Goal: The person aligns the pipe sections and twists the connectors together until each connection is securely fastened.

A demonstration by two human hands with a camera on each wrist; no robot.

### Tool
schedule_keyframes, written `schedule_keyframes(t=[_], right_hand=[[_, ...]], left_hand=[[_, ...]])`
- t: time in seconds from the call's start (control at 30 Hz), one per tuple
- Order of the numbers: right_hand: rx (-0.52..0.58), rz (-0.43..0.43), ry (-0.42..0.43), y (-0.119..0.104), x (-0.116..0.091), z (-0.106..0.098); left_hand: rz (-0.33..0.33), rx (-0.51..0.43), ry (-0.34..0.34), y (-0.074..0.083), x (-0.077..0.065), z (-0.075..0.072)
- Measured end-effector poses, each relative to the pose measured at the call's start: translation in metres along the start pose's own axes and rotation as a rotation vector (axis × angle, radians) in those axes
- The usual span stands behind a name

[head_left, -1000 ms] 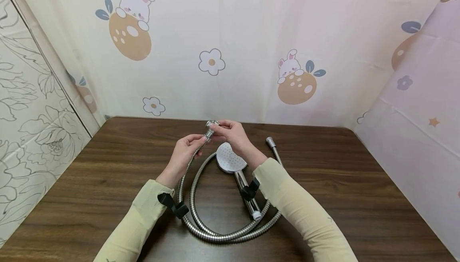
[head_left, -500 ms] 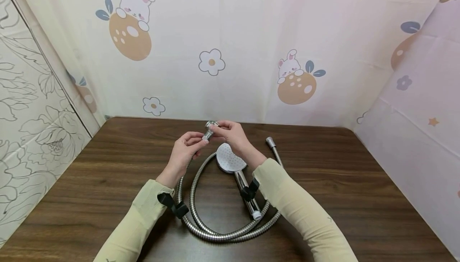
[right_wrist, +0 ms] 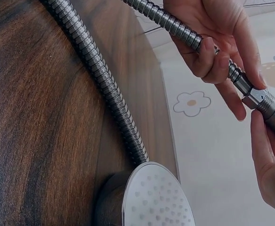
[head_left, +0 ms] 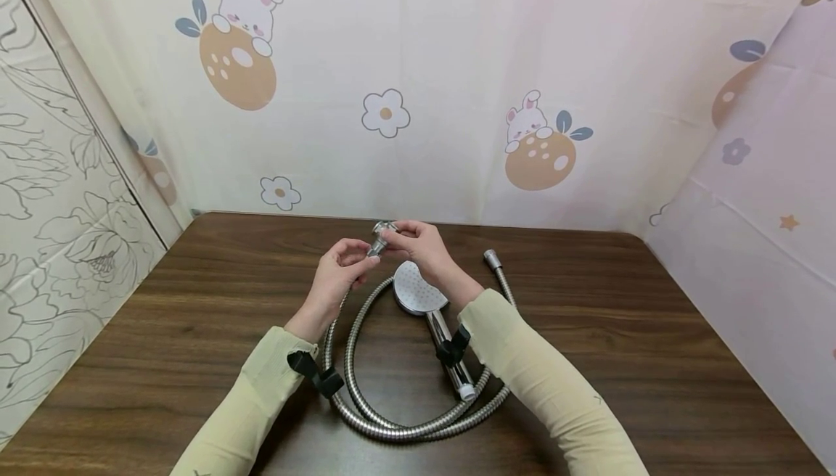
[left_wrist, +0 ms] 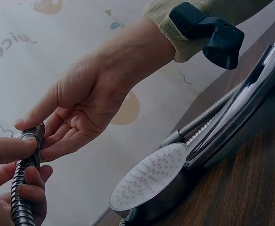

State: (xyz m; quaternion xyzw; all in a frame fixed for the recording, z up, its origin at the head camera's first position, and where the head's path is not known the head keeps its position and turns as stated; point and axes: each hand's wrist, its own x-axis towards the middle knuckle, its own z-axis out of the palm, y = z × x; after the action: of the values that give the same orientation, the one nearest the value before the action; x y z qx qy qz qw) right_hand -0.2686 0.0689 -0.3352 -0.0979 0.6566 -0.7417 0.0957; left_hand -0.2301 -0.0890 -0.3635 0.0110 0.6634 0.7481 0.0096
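Note:
Above the far part of the table, my left hand (head_left: 328,284) holds one end of a ribbed metal shower hose (right_wrist: 177,29), fingers curled round it and thumb at its hex nut (right_wrist: 254,97). My right hand (head_left: 427,252) pinches a chrome connector (head_left: 383,228) with a round top. In the right wrist view, several threads show between nut and connector, and the two parts meet in line. A chrome hand shower (head_left: 418,291) with a white dotted face lies below my right wrist, handle pointing toward me.
The hose loops on the dark wooden table (head_left: 588,316); its other end (head_left: 492,260) lies right of the hand shower. Behind the table hangs a curtain (head_left: 444,157) printed with rabbits and flowers. Black camera mounts (head_left: 315,373) are strapped to both wrists.
My left thumb and fingers have shifted a little at the hose nut, the thumb now lower. My right hand stays almost still on the connector.

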Motion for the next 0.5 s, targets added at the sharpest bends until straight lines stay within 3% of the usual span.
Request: schedule_keyframes(t=[0.3, 0.5], right_hand=[[-0.029, 0.004, -0.006, 0.0015, -0.0001, -0.0014], [-0.030, 0.006, 0.000, 0.0015, 0.0016, -0.0013]], left_hand=[[-0.054, 0.044, -0.045, -0.0002, -0.0003, -0.0012], [-0.035, 0.089, -0.082, 0.0011, -0.0017, -0.0021]])
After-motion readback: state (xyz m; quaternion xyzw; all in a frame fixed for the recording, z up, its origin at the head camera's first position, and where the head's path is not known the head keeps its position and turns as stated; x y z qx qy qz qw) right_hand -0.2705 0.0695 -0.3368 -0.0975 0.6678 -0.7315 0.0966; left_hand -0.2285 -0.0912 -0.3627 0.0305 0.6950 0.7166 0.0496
